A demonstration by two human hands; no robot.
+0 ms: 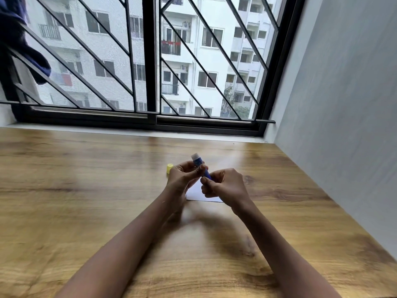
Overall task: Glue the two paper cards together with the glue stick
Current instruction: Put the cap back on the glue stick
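A blue glue stick (pixel 198 161) is held above the wooden table (pixel 86 190), tilted, with its white glue tip bare and pointing up and away. My left hand (pixel 184 176) grips the upper barrel. My right hand (pixel 225 186) pinches the stick's lower end. Its yellow cap (pixel 169 168) lies on the table just left of my left hand. Under my hands lies white paper card (pixel 196 194), mostly hidden; I cannot tell whether it is one card or two.
The table runs up to a barred window (pixel 150 61) at the back and a grey wall (pixel 343 104) on the right. A dark cloth (pixel 19 39) hangs on the bars at upper left.
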